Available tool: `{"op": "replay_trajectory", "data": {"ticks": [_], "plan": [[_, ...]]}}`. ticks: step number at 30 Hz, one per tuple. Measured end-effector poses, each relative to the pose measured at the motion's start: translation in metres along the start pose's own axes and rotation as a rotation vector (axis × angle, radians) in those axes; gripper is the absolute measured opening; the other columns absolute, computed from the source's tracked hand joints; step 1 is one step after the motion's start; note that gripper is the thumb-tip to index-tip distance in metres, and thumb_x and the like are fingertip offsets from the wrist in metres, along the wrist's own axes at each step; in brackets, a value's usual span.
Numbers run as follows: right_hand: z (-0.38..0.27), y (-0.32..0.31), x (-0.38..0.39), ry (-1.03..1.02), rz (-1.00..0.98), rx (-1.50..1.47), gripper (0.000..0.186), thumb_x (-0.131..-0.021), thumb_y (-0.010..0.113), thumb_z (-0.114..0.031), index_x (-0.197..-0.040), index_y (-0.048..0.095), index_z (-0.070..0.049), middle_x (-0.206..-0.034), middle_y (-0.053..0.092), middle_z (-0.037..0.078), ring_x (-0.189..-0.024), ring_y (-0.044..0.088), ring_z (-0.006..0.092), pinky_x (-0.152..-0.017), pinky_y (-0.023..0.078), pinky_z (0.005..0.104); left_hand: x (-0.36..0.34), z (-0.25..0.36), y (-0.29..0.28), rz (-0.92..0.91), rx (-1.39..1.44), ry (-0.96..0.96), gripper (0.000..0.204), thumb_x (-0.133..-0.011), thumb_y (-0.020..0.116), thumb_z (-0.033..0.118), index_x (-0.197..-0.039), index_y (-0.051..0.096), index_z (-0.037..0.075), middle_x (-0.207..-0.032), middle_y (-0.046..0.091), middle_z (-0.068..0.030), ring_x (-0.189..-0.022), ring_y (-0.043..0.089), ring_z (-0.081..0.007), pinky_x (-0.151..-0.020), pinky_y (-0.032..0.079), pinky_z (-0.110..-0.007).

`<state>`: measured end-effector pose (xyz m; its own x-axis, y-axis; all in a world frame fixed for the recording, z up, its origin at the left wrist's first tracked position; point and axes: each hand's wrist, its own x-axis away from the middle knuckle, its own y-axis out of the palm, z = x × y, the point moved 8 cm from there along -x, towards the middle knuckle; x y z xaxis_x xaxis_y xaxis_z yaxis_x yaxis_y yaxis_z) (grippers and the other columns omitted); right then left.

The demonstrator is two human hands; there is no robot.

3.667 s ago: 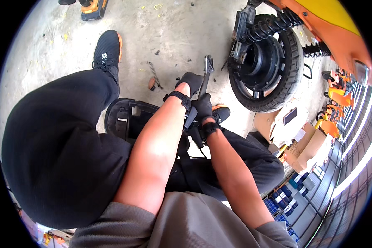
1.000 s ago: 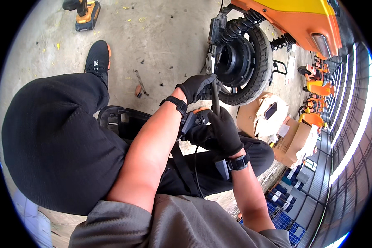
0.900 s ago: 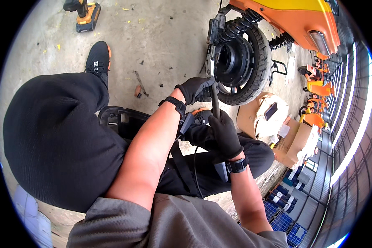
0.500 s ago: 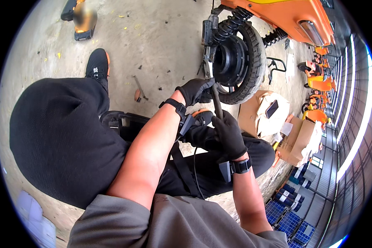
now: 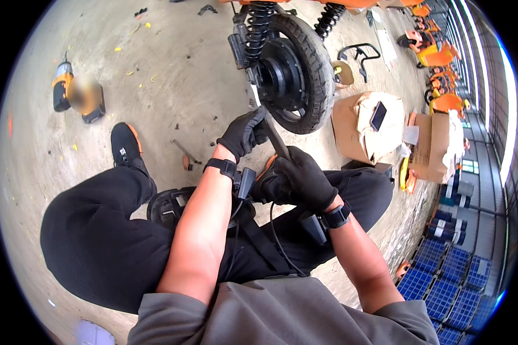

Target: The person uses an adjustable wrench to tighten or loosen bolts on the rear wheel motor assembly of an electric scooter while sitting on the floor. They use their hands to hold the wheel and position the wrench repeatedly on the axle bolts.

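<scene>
My left hand (image 5: 242, 132), in a black glove, is closed round the upper part of a long-handled wrench (image 5: 277, 138), whose silver head reaches the dark bracket (image 5: 242, 54) beside the hub of a scooter's wheel (image 5: 313, 80). My right hand (image 5: 305, 178), also gloved, grips the lower end of the handle. A coiled shock absorber (image 5: 259, 31) rises from the bracket under orange bodywork. On the floor below the wheel lie a loose spring (image 5: 184, 150) and a few small dark parts. Where exactly the wrench's jaws sit is too small to tell.
A yellow-and-black power tool (image 5: 62, 95) stands at the upper left. Right of the wheel are a black metal frame (image 5: 360, 54), cardboard boxes (image 5: 357, 135) with a phone (image 5: 378, 116) on one, and parked orange scooters (image 5: 440, 54). Blue crates (image 5: 426, 259) appear lower right.
Since the oldest frame, the wrench has moved to the wheel's bracket and both hands with it. In the last second my view has shifted, with the floor at left coming further in.
</scene>
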<state>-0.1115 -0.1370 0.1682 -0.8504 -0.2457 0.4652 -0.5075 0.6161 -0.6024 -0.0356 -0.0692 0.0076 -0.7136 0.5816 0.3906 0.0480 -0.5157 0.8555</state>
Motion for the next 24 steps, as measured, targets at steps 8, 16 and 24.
{"op": "replay_trajectory", "data": {"ticks": [8, 16, 24], "plan": [[-0.004, -0.004, 0.0, 0.136, 0.067, -0.187, 0.021, -0.092, 0.051, -0.02, -0.093, 0.052, 0.0, -0.078, 0.065, 0.01, -0.066, 0.061, 0.016, -0.06, 0.049, 0.0322, 0.001, 0.004, -0.012, 0.069, -0.054, 0.043, 0.026, -0.09, 0.063, 0.037, -0.087, 0.06, 0.011, -0.069, 0.059, -0.0005, -0.053, 0.055, -0.0124, -0.048, 0.044, -0.026], [0.02, 0.004, -0.006, 0.174, 0.122, -0.152, 0.026, -0.089, 0.052, -0.024, -0.092, 0.05, 0.002, -0.077, 0.063, 0.02, -0.072, 0.063, 0.0327, -0.067, 0.047, 0.0438, 0.006, 0.004, -0.008, 0.111, 0.01, 0.007, 0.03, -0.093, 0.058, 0.038, -0.099, 0.064, 0.009, -0.077, 0.065, -0.0022, -0.059, 0.059, -0.0125, -0.051, 0.046, -0.026], [0.006, -0.001, -0.006, 0.06, 0.277, 0.122, 0.024, -0.088, 0.053, -0.022, -0.091, 0.05, 0.002, -0.077, 0.06, 0.026, -0.076, 0.06, 0.0421, -0.07, 0.044, 0.0491, 0.0, -0.003, -0.006, -0.005, -0.059, -0.027, 0.039, -0.096, 0.051, 0.042, -0.11, 0.063, 0.007, -0.093, 0.069, -0.0046, -0.075, 0.063, -0.0134, -0.062, 0.049, -0.026]]}}
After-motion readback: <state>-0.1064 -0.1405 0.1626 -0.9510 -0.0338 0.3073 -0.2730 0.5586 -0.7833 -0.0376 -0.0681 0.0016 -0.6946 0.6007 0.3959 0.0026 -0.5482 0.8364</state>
